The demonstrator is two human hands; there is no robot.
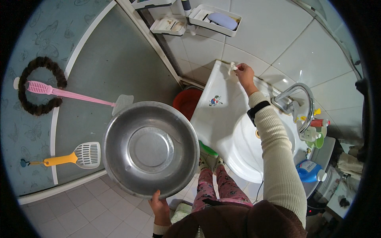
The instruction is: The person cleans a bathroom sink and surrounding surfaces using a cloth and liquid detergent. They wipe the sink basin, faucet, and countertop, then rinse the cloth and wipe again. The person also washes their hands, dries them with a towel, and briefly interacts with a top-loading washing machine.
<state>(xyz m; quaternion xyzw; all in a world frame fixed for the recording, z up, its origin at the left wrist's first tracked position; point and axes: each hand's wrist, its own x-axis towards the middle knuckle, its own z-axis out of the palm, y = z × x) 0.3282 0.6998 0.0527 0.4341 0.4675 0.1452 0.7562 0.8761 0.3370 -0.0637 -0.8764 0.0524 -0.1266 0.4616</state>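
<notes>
My left hand (160, 207) grips the near rim of a wide stainless steel basin (150, 148). The basin is tilted so that its inside faces me, and nothing shows in it. Out at the far corner of a white ceramic washbasin (227, 86), the fingers of my right hand (246, 78) pinch a small crumpled white thing (232, 68), perhaps a cloth. It appears to touch the ceramic surface. A cartoon decal (215, 100) marks the washbasin's flat side, and my right forearm passes over the bowl, hiding part of it.
Right of my arm stand a chrome faucet (297, 89), several bottles and a blue detergent bottle (309, 171). A red bucket (187, 102) is below. On the left panel hang a pink fly swatter (80, 95) and a slotted litter scoop (87, 154). Soap dishes (196, 22) project from the wall.
</notes>
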